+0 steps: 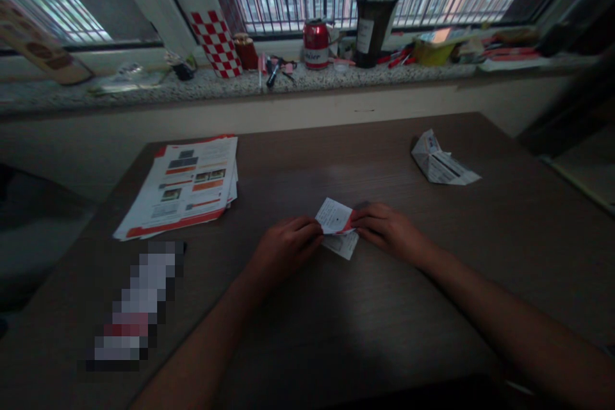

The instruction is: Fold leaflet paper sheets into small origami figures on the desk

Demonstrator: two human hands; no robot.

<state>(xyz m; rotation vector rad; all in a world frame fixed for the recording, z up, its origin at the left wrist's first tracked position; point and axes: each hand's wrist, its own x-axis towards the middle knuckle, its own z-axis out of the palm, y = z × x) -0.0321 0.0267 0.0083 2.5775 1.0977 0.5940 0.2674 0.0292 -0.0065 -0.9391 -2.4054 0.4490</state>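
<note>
A small folded sheet of printed paper (335, 216), white with a red strip, lies near the middle of the table between my hands. Its lower flap shows beneath the upper fold, pointing toward me. My left hand (292, 242) pinches the left edge of the paper, fingers closed. On the opposite edge, by the red strip, the fingers of my right hand (390, 229) are closed as well. Both thumbs are mostly hidden. Farther back on the right stands a folded paper shape (441, 163) made of a similar printed sheet.
A stack of printed sheets (192, 186) lies at the table's back left, with a blurred-out rectangular object (137, 301) nearer me. Along the windowsill (298, 82) stand a checkered bottle (216, 41), a red can (316, 45), a dark cup (373, 29) and small clutter.
</note>
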